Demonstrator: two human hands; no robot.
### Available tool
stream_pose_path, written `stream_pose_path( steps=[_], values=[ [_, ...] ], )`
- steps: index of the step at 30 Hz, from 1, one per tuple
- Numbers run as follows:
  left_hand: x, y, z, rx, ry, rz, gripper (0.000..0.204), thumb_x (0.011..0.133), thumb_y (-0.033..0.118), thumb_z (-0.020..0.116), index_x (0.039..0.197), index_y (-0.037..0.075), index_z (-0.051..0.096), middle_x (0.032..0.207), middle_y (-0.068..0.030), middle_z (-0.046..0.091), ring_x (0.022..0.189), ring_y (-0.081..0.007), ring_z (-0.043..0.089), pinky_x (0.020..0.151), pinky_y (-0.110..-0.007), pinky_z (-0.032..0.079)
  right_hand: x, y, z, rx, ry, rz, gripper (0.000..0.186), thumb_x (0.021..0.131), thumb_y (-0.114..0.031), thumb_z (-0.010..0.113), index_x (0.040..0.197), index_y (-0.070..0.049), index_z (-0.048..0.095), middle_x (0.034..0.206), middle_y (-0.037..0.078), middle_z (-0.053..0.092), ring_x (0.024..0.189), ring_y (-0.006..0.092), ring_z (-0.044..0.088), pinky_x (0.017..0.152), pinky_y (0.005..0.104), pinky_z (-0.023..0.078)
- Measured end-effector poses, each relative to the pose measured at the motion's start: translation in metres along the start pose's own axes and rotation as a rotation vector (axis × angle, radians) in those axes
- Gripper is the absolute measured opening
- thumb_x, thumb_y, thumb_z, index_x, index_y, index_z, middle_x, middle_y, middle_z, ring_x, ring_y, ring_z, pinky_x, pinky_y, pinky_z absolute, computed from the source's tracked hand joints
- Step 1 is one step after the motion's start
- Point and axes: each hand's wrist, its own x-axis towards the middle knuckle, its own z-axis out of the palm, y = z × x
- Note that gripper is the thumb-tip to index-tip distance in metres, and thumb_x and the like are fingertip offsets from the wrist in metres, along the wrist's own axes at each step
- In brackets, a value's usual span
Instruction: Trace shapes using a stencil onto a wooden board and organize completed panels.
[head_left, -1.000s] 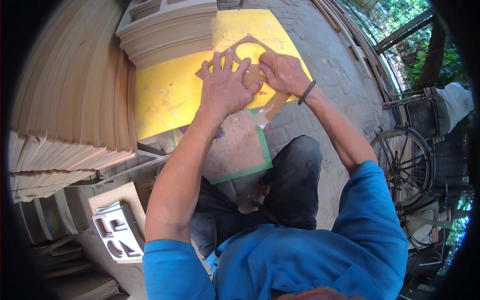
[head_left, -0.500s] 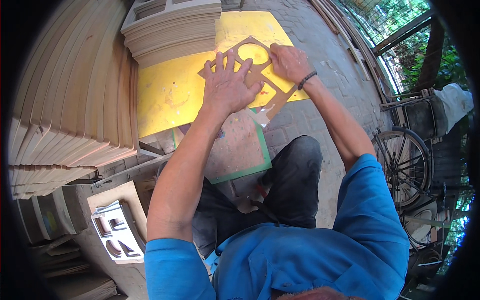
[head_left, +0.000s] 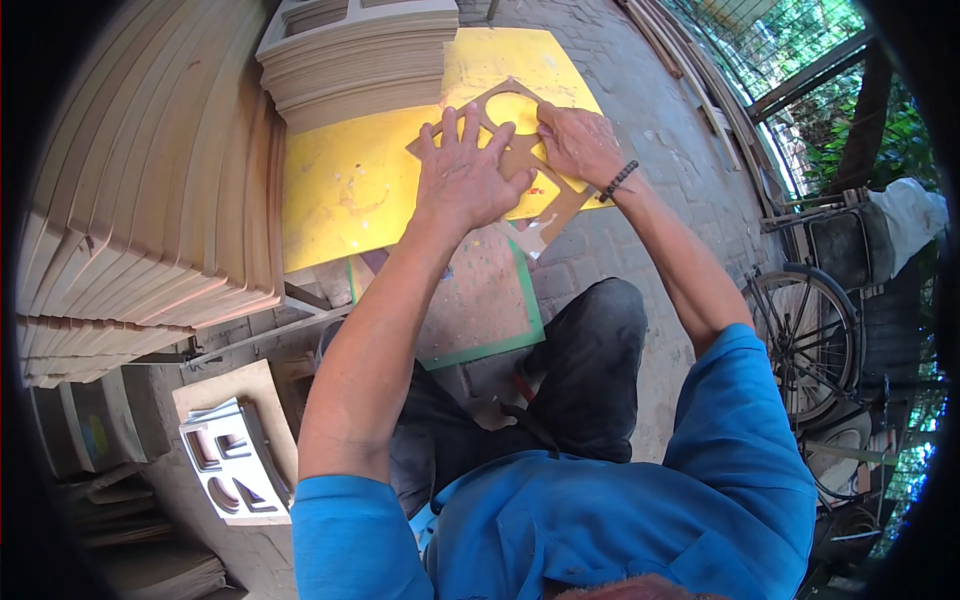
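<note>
A thin brown board with a round hole and other cut-outs point(head_left: 521, 158) lies turned at an angle on a yellow sheet point(head_left: 345, 190). My left hand point(head_left: 462, 172) is spread flat on the board's left side, fingers apart. My right hand point(head_left: 580, 148), with a dark beaded bracelet at the wrist, is closed at the board's right edge beside the round hole. Its fingers hide whatever they may pinch. The board's near corner juts past the yellow sheet and has a pale, shiny patch.
A tall stack of wooden panels point(head_left: 150, 170) stands on the left. Behind the yellow sheet's left part is a pile of frame-like boards point(head_left: 360, 65). White cut-out panels point(head_left: 232, 465) lie lower left. A green-edged board point(head_left: 480, 300) sits before my knees; a bicycle point(head_left: 800, 340) stands right.
My right hand has shifted slightly down along the board's right edge. My left hand stays flat on the board. The whole view has moved a little.
</note>
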Motion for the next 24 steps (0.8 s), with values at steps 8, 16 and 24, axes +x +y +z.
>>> stream_pose_path(
  steps=[8,16,24],
  values=[
    [0.004,0.004,-0.002,-0.011,-0.035,-0.010,0.070,0.092,0.065,0.047,0.148,0.022,0.051,0.160,-0.0187,0.032,0.149,-0.0392,0.023,0.118,-0.057,0.016,0.054,0.021,0.015,-0.098,-0.030,0.061,0.020,0.091,-0.023,0.055,0.094,-0.006,0.066,0.084,0.022,0.071,0.084,0.0415,0.069,0.074,0.0525,0.053],
    [0.000,0.003,-0.008,-0.069,-0.037,-0.016,0.070,0.091,0.062,0.051,0.147,0.020,0.052,0.159,-0.0197,0.032,0.149,-0.0400,0.022,0.118,-0.059,0.016,0.078,0.015,0.036,0.126,0.058,0.075,0.021,0.091,-0.023,0.056,0.099,-0.005,0.065,0.089,0.019,0.071,0.089,0.0410,0.067,0.077,0.0497,0.052],
    [-0.001,-0.001,-0.002,-0.099,0.032,-0.004,0.069,0.090,0.060,0.053,0.144,0.018,0.054,0.157,-0.0209,0.035,0.148,-0.0425,0.023,0.116,-0.061,0.018,0.076,0.008,0.036,0.022,-0.014,-0.070,0.018,0.086,-0.019,0.057,0.092,-0.004,0.067,0.086,0.021,0.070,0.086,0.0416,0.068,0.074,0.0506,0.052]
  ],
)
